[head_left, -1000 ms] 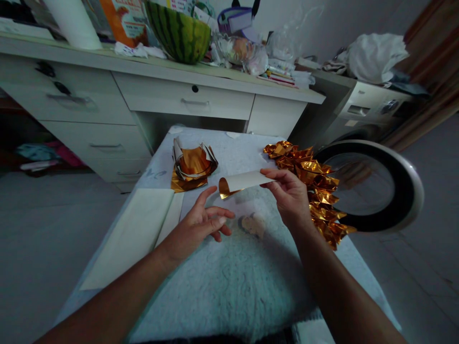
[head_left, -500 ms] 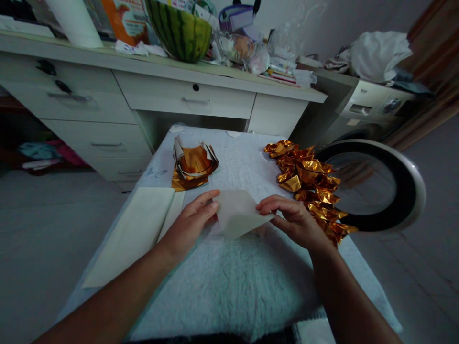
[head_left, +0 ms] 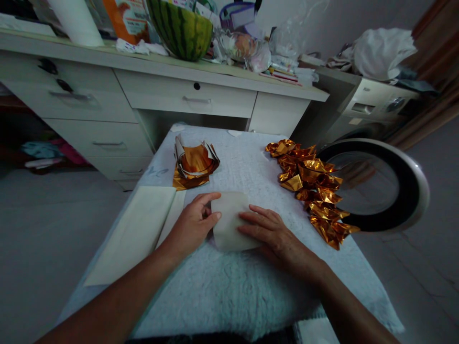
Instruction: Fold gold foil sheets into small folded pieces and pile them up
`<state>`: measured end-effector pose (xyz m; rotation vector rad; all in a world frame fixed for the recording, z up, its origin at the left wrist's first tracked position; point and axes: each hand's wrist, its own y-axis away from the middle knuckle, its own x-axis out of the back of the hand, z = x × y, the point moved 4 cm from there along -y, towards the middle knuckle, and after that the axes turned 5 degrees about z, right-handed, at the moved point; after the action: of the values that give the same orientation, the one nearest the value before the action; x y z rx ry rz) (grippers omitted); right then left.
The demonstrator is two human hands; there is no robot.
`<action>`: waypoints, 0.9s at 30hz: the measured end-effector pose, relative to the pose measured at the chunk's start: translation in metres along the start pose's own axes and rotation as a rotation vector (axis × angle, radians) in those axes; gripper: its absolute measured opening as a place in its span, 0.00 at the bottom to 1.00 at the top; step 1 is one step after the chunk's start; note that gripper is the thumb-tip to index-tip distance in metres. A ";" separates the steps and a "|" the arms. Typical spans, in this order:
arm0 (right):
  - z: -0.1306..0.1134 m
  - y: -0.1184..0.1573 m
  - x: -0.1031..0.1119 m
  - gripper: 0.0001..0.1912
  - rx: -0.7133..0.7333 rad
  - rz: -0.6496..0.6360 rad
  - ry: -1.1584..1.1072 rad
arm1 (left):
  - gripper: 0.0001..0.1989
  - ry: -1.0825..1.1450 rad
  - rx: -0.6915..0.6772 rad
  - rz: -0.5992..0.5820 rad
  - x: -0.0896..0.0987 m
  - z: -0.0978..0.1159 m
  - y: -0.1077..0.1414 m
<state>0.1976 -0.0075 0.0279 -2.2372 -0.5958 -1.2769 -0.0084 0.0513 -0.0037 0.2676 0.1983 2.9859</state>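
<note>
A small pale sheet of paper point(head_left: 229, 222) lies before me on the cloth-covered table. At its left edge my left hand point(head_left: 196, 220) holds it, with the thumb and index finger at the border and the other fingers curled partly out of sight. The fingers of my right hand point(head_left: 274, 234) are stretched out and rest flat on the sheet's right side. Beyond the left hand stands a curved stack of gold foil sheets point(head_left: 195, 165). A larger pale stack of paper point(head_left: 132, 234) lies to the left. Several folded gold foil pieces point(head_left: 308, 181) form a row on the right.
A light blue cloth point(head_left: 229, 296) covers the table. Behind it is a white drawer cabinet point(head_left: 186, 95) with a cut watermelon point(head_left: 181, 31) and clutter on top. To the right, a washing machine's round door point(head_left: 373, 184) hangs open beside the table edge.
The right hand has moved left from the sheet's lifted right corner and flattened its fingers onto the paper. That corner is now down. The left hand stays at the left edge.
</note>
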 end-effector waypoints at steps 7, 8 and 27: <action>-0.007 0.001 -0.005 0.24 -0.015 -0.127 0.047 | 0.24 -0.150 -0.119 0.015 0.001 0.001 0.001; -0.008 0.001 -0.007 0.24 -0.014 -0.138 0.051 | 0.23 -0.142 -0.110 0.019 0.002 0.001 0.001; -0.010 0.006 -0.019 0.24 -0.008 -0.156 0.087 | 0.18 -0.628 -0.453 0.109 0.001 0.006 0.003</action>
<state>0.1853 -0.0206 0.0142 -2.1637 -0.7461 -1.4472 -0.0091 0.0495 0.0028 1.1378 -0.5599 2.7636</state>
